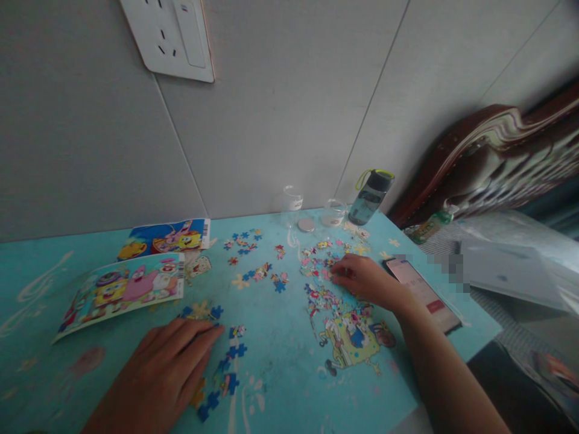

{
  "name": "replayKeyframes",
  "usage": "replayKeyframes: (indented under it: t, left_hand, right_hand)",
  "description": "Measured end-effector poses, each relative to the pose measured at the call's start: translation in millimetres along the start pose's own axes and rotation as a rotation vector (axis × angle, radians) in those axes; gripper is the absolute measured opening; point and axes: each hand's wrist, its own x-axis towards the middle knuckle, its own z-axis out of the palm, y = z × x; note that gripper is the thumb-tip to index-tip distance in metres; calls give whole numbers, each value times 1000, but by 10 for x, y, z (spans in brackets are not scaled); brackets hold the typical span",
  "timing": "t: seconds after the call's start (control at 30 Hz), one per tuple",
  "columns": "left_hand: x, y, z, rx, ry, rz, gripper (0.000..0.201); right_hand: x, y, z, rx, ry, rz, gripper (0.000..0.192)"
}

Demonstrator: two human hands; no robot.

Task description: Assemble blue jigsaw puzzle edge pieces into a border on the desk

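Observation:
My left hand (158, 367) lies flat on the table with its fingers stretched out. It covers part of a strip of joined jigsaw pieces (233, 351), blue with some yellow, whose edge shows along the fingers. My right hand (362, 278) reaches into a pile of loose jigsaw pieces (321, 298), mostly pink and multicoloured. Its thumb and index fingertip are a little apart, close to a pink piece (326, 274). Between the hands, small groups of pieces lie about, among them a blue cluster (244, 242) and a short joined row (259, 273).
Two cartoon picture sheets (136, 286) (181, 238) lie at the left. Along the wall stand clear plastic containers (293, 199) (335, 212), a silver lid (306, 225) and a water bottle (370, 198). A phone (425, 295) rests beyond my right forearm, near the edge of the turquoise table (280, 386).

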Motion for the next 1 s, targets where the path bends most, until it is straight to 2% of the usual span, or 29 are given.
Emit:
replayKeyframes:
  t: [0.2, 0.37, 0.47, 0.73, 0.83, 1.0]
  left_hand:
    - [-26, 29, 13, -32, -32, -55, 31]
    - [-21, 37, 12, -36, -27, -66, 32]
    - [-14, 39, 8, -38, -30, -66, 31]
    - [-23, 44, 13, -33, 0, -50, 31]
    - [-38, 38, 29, -30, -15, -54, 31]
    - [-14, 50, 6, -22, -17, -49, 31]
  right_hand:
    - [1, -39, 8, -19, 0, -16, 12]
    - [-7, -99, -30, 4, 27, -43, 21]
    - [-5, -101, -27, 38, 16, -63, 19]
    - [62, 119, 32, -52, 222, 27, 21]
    - [64, 140, 45, -64, 196, 7, 26]
    - [11, 78, 22, -9, 78, -68, 36]
